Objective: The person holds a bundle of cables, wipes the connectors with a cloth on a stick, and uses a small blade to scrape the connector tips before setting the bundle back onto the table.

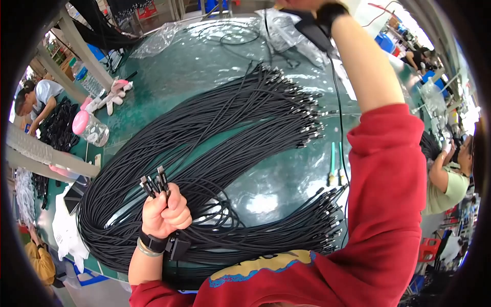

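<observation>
My left hand [169,212] is closed in a fist around several black cables, and their silver plugs [156,182] stick up above the thumb. Under and beside it lies a big looped bundle of black cables [153,135], with the plug ends [307,110] fanned out toward the right. A nearer bundle of cable ends [322,220] lies close to my body. My right arm reaches far forward, and the right hand [302,4] is cut off by the top edge, so its fingers are hidden. Each wrist wears a dark strap with a black box; a thin wire hangs from the right one.
Clear plastic bags [291,33] lie at the table's far side. At the left stand a pink-lidded jar [92,128] and a pair of pinkish gloves [115,94]. Two green-handled tools [336,163] lie right of the cables. Co-workers sit at both sides.
</observation>
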A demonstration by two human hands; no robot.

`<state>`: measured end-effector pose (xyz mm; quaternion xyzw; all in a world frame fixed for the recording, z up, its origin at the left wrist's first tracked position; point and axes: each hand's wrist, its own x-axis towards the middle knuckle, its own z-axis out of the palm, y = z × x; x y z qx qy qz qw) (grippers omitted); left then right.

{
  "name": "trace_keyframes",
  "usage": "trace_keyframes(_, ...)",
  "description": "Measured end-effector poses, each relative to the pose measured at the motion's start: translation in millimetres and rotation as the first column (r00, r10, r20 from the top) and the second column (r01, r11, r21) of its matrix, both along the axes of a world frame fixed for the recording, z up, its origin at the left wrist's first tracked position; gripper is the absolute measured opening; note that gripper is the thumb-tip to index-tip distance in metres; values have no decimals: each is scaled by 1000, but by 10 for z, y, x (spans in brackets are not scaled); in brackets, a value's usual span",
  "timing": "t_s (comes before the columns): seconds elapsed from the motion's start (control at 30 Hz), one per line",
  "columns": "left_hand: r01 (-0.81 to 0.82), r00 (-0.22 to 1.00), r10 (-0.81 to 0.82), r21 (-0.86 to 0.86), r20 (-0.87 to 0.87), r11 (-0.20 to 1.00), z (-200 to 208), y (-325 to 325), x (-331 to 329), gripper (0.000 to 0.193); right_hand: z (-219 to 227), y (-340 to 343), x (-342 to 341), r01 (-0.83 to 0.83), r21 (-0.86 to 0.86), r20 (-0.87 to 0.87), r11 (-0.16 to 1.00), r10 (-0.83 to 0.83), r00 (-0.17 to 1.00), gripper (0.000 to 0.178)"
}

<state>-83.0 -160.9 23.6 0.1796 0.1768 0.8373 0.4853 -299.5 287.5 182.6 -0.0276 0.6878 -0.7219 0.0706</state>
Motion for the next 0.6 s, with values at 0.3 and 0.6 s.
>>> trace_keyframes(0.3, 13, 999, -11, -69, 32, 998, 23, 28, 8, 23, -667, -932, 20, -130, 184, 325, 974, 65, 944, 27)
trace_keyframes(0.6, -152, 985, 160, -115, 60, 982, 327, 287, 309, 18, -1257, -1985, 1475, -254, 967, 139, 8, 819, 557, 41)
